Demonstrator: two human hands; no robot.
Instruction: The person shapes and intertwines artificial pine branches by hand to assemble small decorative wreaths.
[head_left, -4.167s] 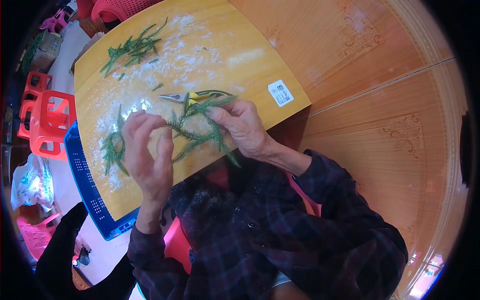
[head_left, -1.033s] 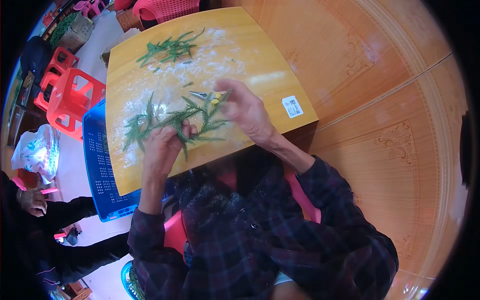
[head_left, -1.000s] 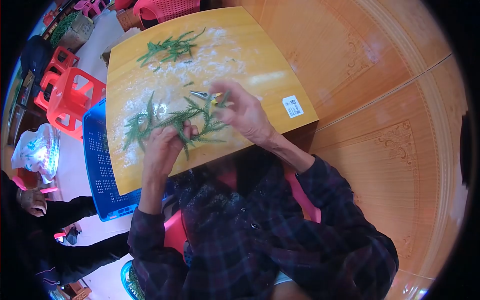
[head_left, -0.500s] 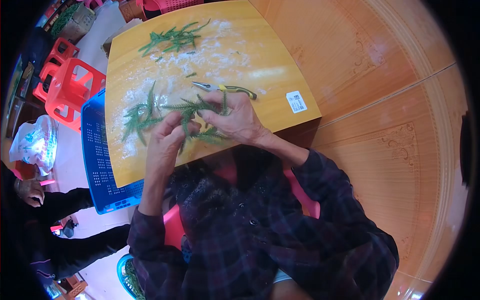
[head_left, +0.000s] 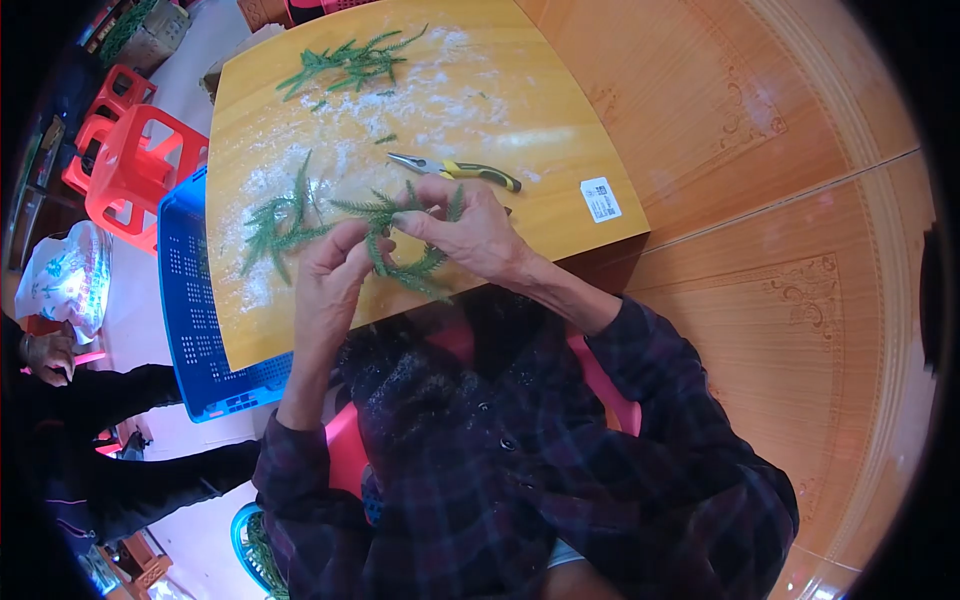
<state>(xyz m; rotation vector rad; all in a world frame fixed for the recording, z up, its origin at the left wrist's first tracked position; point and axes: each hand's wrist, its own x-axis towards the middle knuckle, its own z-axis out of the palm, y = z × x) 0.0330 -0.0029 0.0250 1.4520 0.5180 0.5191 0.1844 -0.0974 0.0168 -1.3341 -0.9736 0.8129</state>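
Between my hands is a small ring of green artificial pine sprigs, held above the near edge of the yellow table. My left hand pinches its left side with thumb and fingers. On the upper right of the ring, my right hand is closed with the thumb pressed on a sprig. Loose pine sprigs lie on the table left of my hands. Just beyond my right hand rest long-nose pliers with yellow and black handles. A further pile of pine sprigs lies at the far side.
White powdery bits cover much of the tabletop. A white label is stuck near its right corner. A blue basket stands against the left side, with red stools beyond. Another person's hand shows at far left. Wooden panels rise at right.
The sprig piece has turned in my hands, so its ring shape now shows more openly. Both hands keep hold of it, nearly in the same place. The view has shifted slightly.
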